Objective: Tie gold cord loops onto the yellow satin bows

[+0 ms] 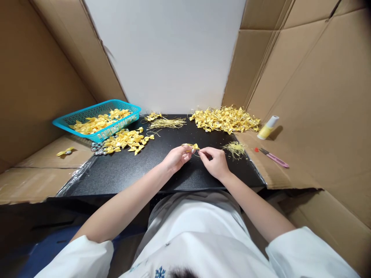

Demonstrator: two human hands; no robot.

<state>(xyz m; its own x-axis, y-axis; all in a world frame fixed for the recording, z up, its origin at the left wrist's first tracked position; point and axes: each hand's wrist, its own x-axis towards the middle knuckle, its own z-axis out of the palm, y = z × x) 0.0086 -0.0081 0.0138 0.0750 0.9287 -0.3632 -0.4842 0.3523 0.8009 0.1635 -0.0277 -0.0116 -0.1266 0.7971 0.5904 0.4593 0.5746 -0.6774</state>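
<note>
Between my two hands, over the front of the black tabletop (116, 175), is a yellow ribbon bow (196, 146) with a small silvery bell or bead under it. My left hand (179, 157) is closed in a pinch on the bow. The fingers of my right hand (213, 160) pinch a thin gold cord (198, 155) that runs from the bow. Beyond my hands lies a bundle of cut gold cords (168, 123). To the left is a loose pile of yellow bows (126, 141), beside a cluster of silver bells or beads (97, 148).
A blue basket (95, 136) of yellow bows stands at the left. At the back right is a heap of finished-looking bows (226, 119). Cord scraps (235, 149), a yellow thread spool (268, 127) and pink-handled snips (275, 158) lie to the right. Cardboard walls (324, 96) enclose both sides.
</note>
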